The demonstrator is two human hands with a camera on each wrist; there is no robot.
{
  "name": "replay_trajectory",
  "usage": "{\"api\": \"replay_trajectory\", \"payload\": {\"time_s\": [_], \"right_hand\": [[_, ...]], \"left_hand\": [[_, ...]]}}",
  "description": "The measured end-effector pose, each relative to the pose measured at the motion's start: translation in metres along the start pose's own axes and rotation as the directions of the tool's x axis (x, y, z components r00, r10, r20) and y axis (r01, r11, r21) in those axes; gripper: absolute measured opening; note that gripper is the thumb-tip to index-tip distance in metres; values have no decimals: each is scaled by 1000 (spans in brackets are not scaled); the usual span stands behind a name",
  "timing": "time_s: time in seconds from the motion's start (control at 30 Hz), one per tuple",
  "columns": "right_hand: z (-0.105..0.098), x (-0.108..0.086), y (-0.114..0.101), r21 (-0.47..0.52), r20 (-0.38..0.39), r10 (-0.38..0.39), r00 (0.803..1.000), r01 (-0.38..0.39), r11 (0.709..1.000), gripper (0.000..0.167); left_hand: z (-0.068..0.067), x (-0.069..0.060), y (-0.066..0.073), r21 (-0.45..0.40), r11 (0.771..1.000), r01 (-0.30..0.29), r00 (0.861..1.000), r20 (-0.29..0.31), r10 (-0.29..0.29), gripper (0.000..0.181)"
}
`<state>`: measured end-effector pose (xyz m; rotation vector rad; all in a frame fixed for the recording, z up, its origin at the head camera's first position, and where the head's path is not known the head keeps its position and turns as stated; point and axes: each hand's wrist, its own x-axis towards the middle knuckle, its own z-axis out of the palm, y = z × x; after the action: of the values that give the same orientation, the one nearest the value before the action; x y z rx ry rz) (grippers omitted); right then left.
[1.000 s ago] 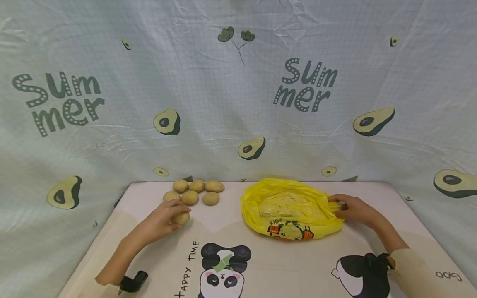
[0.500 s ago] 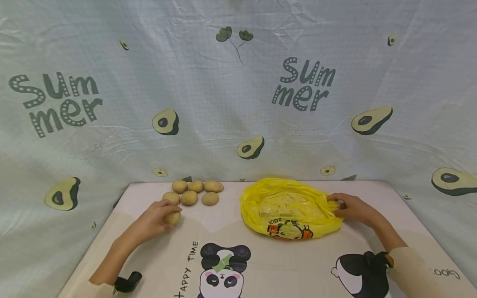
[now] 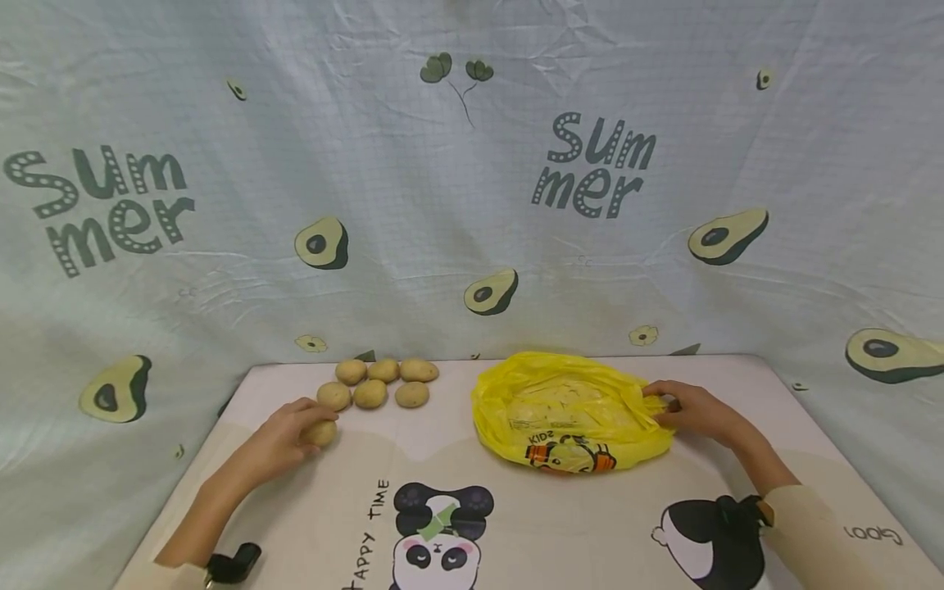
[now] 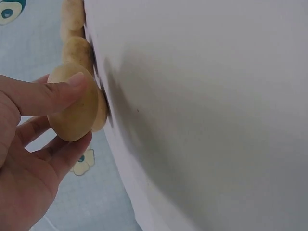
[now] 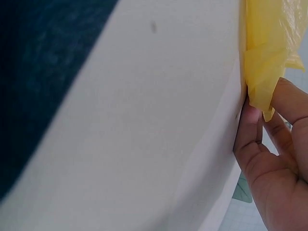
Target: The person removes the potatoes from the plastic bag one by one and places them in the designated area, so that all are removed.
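My left hand (image 3: 283,438) holds a potato (image 4: 74,108) between thumb and fingers, at the left of the table. In the left wrist view the potato looks smooth, oval and pale brown. Just beyond it, several potatoes (image 3: 370,394) lie in two rough rows near the table's back edge. At the right, my right hand (image 3: 696,416) pinches the edge of a yellow plastic bag (image 3: 568,410). The bag lies spread on the table, with a cartoon print on its front. In the right wrist view, a gathered corner of the bag (image 5: 267,72) sits between thumb and fingers.
A pale table cover (image 3: 575,524) bears a printed panda (image 3: 440,537) and a dark-haired figure (image 3: 715,541). Directly behind the table hangs a light curtain (image 3: 398,205) with avocado prints. Between the potatoes and the bag lies a stretch of table cover.
My left hand has moved left with the potato, away from the front of the rows. The right hand keeps its hold on the bag. The head view has shifted slightly.
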<state>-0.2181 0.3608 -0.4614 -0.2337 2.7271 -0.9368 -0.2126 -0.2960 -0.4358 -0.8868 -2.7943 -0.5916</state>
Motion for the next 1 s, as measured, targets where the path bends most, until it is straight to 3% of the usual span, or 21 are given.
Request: {"api": "replay_trajectory", "payload": {"time_s": [0.27, 0.7, 1.0], "right_hand": [[0, 0, 1, 6, -2, 5, 1000, -5, 1000, 46], [2, -1, 1, 13, -2, 0, 1000, 0, 1000, 46], [-3, -3, -4, 38, 13, 0, 1000, -1, 999, 47]], "left_hand": [[-5, -2, -14, -90, 996, -8, 1000, 1, 8, 54], [-6, -3, -32, -161, 986, 42, 998, 45, -35, 48], [-6, -4, -41, -219, 976, 14, 999, 33, -7, 48]]}}
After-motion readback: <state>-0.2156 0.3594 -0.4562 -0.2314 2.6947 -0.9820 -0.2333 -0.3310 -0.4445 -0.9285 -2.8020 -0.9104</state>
